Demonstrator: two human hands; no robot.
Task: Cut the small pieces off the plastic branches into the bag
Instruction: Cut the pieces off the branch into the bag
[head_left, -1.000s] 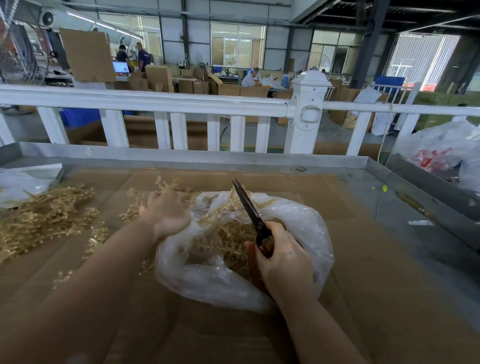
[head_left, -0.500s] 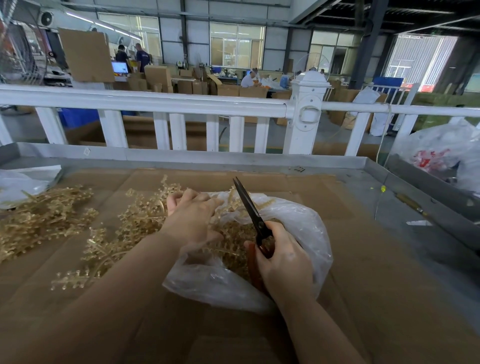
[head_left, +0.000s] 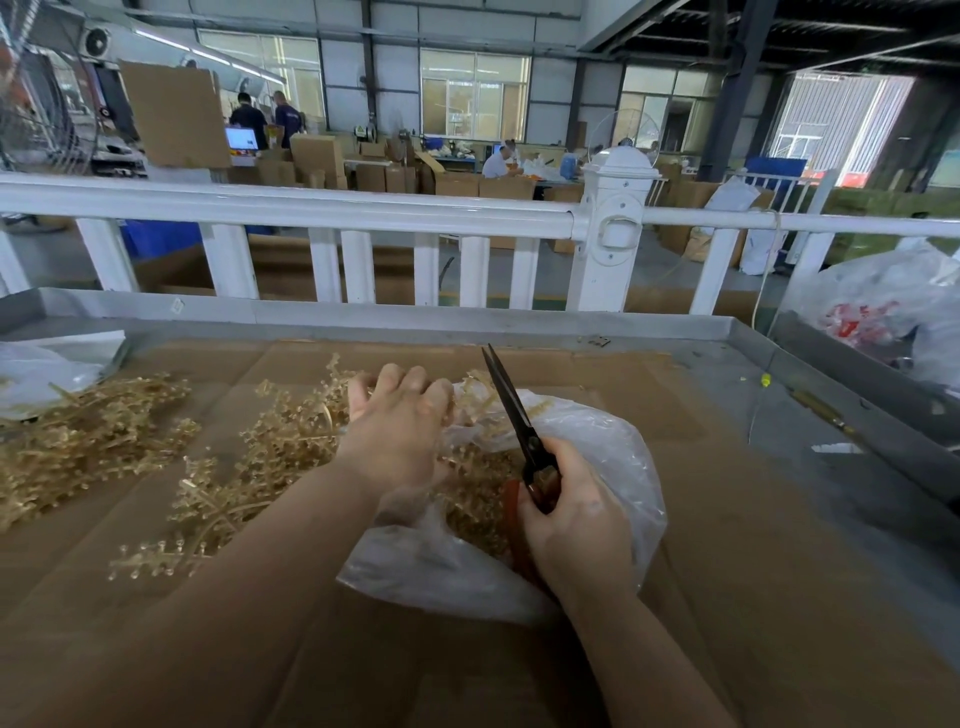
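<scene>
Two hands work over our desk: our left hand curls its fingers round a gold plastic branch at the bag mouth, while our right hand grips closed scissors pointing to twelve o'clock. Light, springy and likely brittle, the branch seems best held by its main stem; more branches lie at nine o'clock.

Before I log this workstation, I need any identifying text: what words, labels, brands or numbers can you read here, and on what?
None can be read.
Red print on the plastic bag at far right: too blurred.
Monitor screen in the background: too small.
Small sticker on the tray rim: illegible.
</scene>
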